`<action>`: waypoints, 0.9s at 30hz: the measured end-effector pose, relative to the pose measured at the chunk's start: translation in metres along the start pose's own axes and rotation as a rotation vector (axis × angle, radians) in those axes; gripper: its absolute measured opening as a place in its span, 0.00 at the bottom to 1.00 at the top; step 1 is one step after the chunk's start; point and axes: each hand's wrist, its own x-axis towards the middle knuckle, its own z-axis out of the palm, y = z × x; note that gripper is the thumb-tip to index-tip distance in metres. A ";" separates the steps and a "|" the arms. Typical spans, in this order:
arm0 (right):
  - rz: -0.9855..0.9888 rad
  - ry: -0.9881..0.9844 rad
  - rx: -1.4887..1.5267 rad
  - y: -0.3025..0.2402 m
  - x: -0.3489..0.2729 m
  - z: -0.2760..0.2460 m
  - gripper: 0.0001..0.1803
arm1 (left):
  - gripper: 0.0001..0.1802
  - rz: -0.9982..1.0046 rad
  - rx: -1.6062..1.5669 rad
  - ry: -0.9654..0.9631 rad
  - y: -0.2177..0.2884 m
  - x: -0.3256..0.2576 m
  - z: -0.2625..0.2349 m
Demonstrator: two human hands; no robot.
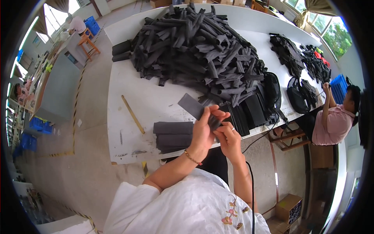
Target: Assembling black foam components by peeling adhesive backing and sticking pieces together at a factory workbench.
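Both hands pinch a dark flat strip (193, 106) above the table's (156, 97) near edge.
Left hand (203, 130) and right hand (229, 138) clamp its lower end; it looks light, thin, semi-stiff — best gripped by its edges.

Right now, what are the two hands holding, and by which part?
Both hold one flat dark grey strip. The left hand and right hand grip its near end together; the far end sticks out free over the white table.
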 end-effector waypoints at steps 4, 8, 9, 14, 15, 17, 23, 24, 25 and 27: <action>-0.002 0.091 -0.029 -0.006 0.001 0.009 0.10 | 0.21 0.066 0.050 -0.061 0.008 0.001 0.000; 0.266 0.135 0.230 -0.004 -0.006 0.012 0.08 | 0.21 0.127 0.126 -0.099 0.013 0.001 0.003; 0.455 0.123 0.472 -0.005 -0.007 0.013 0.08 | 0.21 0.116 0.127 -0.104 0.011 0.001 0.003; 0.734 0.300 0.539 -0.011 -0.002 0.025 0.07 | 0.21 0.158 0.227 -0.167 0.012 0.004 0.001; 0.730 0.302 0.541 -0.011 -0.004 0.024 0.07 | 0.21 0.165 0.217 -0.156 0.014 0.006 0.001; 0.736 0.276 0.605 -0.010 -0.006 0.021 0.08 | 0.21 0.137 0.215 -0.206 0.014 0.006 -0.003; 0.654 0.258 0.743 -0.012 0.009 0.015 0.12 | 0.21 0.090 0.232 -0.264 0.012 -0.001 0.004; 0.625 0.252 0.682 -0.007 0.007 0.018 0.11 | 0.21 0.076 0.241 -0.265 0.013 0.002 0.000; 0.625 0.253 0.682 -0.003 0.004 0.018 0.11 | 0.21 0.075 0.242 -0.265 0.013 0.004 -0.002; 0.629 0.284 0.696 -0.001 0.002 0.017 0.11 | 0.21 -0.002 0.174 -0.232 0.012 0.006 -0.005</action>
